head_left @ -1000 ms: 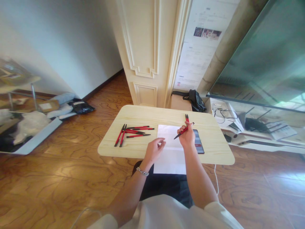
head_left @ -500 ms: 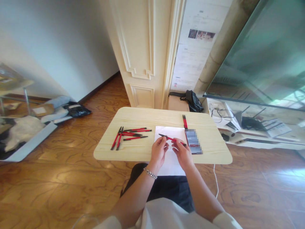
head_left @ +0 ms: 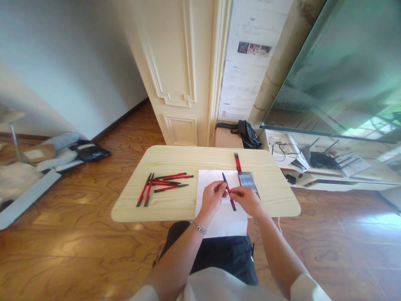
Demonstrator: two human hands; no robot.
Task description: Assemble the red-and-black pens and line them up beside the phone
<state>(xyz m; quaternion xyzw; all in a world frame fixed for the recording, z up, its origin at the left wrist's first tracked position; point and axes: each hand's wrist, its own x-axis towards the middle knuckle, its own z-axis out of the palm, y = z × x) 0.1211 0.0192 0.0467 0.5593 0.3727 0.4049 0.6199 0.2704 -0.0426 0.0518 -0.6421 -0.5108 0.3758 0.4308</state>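
A red and black pen (head_left: 232, 203) is pinched between my two hands above a white sheet of paper (head_left: 206, 221). My left hand (head_left: 213, 195), with a chain bracelet at the wrist, grips it near its black tip, which points away from me. The fingers of my right hand (head_left: 246, 200) close on the red barrel from the other side. To the left lie several more red and black pens (head_left: 166, 182), some crossing each other. Beyond my right hand is a phone-like flat thing (head_left: 247, 180), partly pixelated, with two pens (head_left: 238, 162) just past it.
The pale wooden table (head_left: 275, 200) has rounded corners. Behind it stand a cream panelled door (head_left: 178, 83) and a black bag (head_left: 247, 133) on a box. A white cabinet (head_left: 338, 177) with cables is at the right; packages (head_left: 62, 152) lie on the floor at left.
The pen has turned from lying nearly sideways to pointing mostly away from me. My right hand has swung round, its fingers now reaching leftward. The whole view has shifted slightly.
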